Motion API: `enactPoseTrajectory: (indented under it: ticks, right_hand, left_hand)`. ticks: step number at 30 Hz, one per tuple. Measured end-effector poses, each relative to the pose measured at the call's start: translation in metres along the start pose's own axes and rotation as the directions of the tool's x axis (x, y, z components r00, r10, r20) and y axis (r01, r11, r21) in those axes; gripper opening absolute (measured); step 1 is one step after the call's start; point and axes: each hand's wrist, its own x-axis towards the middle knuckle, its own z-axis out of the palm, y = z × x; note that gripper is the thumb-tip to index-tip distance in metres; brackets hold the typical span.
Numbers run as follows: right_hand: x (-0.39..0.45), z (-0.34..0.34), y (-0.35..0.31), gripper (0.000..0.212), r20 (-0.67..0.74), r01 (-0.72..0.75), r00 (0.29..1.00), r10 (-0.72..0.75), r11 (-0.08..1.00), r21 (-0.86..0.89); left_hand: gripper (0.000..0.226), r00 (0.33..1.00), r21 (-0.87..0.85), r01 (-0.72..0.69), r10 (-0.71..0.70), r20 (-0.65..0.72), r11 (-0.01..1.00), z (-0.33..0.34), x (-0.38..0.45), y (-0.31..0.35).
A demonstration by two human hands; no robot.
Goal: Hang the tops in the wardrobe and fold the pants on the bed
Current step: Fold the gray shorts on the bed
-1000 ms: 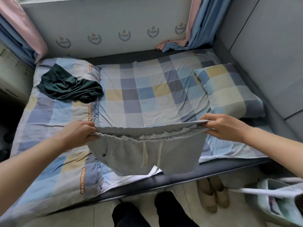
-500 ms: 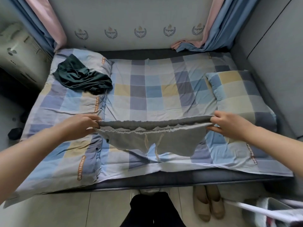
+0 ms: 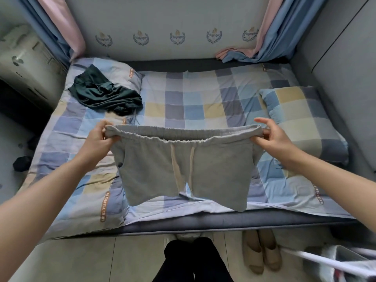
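Grey shorts (image 3: 183, 169) between pinching fingers (image 3: 105, 131)

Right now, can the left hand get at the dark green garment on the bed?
Probably not yet. The left hand grips one end of the gray shorts' waistband, so it is occupied. The dark green garment lies uncovered beyond it, with nothing between them.
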Motion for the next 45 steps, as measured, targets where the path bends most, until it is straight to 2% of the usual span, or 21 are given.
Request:
enactPoseTrajectory:
  ticks: [3,5,7,9,11,12,14,16,18,21,24,26,28,30,32,36,41,45]
  right_hand:
    - [0.006,-0.001,-0.005,0.021,0.019,-0.030,0.999,0.031,0.998,-0.050]
    - [0.003,-0.007,0.002,0.016,0.152,-0.103,0.981,0.120,0.988,-0.112]
    - [-0.002,-0.014,0.018,0.020,0.356,-0.219,0.894,0.271,0.959,-0.180]
    - [-0.008,-0.018,0.033,0.026,0.558,-0.379,0.728,0.397,0.912,-0.155]
    - [-0.010,-0.017,0.044,0.029,0.682,-0.512,0.576,0.451,0.849,-0.129]
    - [-0.009,-0.015,0.049,0.031,0.708,-0.552,0.535,0.462,0.825,-0.121]
    - [-0.003,-0.012,0.055,0.033,0.712,-0.588,0.519,0.473,0.802,-0.104]
    - [0.008,-0.008,0.057,0.031,0.671,-0.596,0.556,0.490,0.798,-0.088]
    - [0.022,-0.003,0.057,0.031,0.584,-0.582,0.633,0.508,0.810,-0.074]
    - [0.054,0.010,0.071,0.039,0.426,-0.591,0.733,0.530,0.807,0.014]
    - [0.105,0.039,0.109,0.041,0.227,-0.549,0.826,0.517,0.829,0.109]
    - [0.148,0.070,0.155,0.024,0.080,-0.487,0.873,0.481,0.870,0.072]
    - [0.187,0.100,0.203,0.014,-0.020,-0.424,0.905,0.424,0.905,-0.001]
    - [0.222,0.129,0.257,0.012,-0.078,-0.394,0.918,0.389,0.915,-0.084]
    - [0.252,0.155,0.314,0.017,-0.104,-0.379,0.925,0.366,0.910,-0.169]
    - [0.281,0.187,0.390,0.020,-0.129,-0.376,0.926,0.356,0.899,-0.222]
    - [0.311,0.179,0.403,0.018,-0.101,-0.352,0.935,0.339,0.920,-0.172]
    - [0.364,0.174,0.379,0.020,-0.161,-0.250,0.963,0.218,0.943,-0.220]
  left_hand:
    - [0.054,0.995,-0.106,0.067,-0.058,0.084,0.992,-0.002,0.004,0.001]
    - [0.040,0.952,-0.030,0.178,-0.165,0.258,0.984,-0.008,-0.001,-0.009]
    - [0.025,0.834,0.127,0.267,-0.295,0.466,0.955,-0.016,-0.010,-0.027]
    - [0.024,0.638,0.239,0.373,-0.435,0.636,0.897,-0.024,-0.020,-0.047]
    - [0.025,0.445,0.310,0.504,-0.550,0.707,0.806,-0.028,-0.025,-0.060]
    - [0.027,0.388,0.320,0.558,-0.582,0.715,0.765,-0.029,-0.025,-0.065]
    - [0.033,0.351,0.326,0.595,-0.602,0.717,0.735,-0.031,-0.018,-0.073]
    - [0.041,0.379,0.295,0.595,-0.584,0.717,0.748,-0.033,-0.005,-0.078]
    - [0.049,0.441,0.233,0.608,-0.567,0.696,0.759,-0.034,0.011,-0.082]
    - [0.046,0.544,0.118,0.626,-0.540,0.642,0.770,-0.021,0.041,-0.099]
    - [0.036,0.693,-0.032,0.641,-0.560,0.455,0.767,0.014,0.084,-0.134]
    - [0.022,0.787,-0.058,0.591,-0.558,0.264,0.805,0.050,0.119,-0.178]
    - [0.011,0.846,0.024,0.520,-0.519,0.122,0.854,0.089,0.147,-0.224]
    - [0.009,0.893,0.149,0.440,-0.449,0.037,0.886,0.126,0.170,-0.270]
    - [0.007,0.920,0.260,0.375,-0.391,0.011,0.890,0.162,0.188,-0.320]
    - [0.017,0.912,0.381,0.393,-0.408,-0.043,0.837,0.201,0.212,-0.400]
    - [0.009,0.924,0.288,0.382,-0.372,-0.091,0.878,0.197,0.252,-0.416]
    - [0.012,0.955,0.318,0.290,-0.253,-0.154,0.902,0.184,0.306,-0.394]
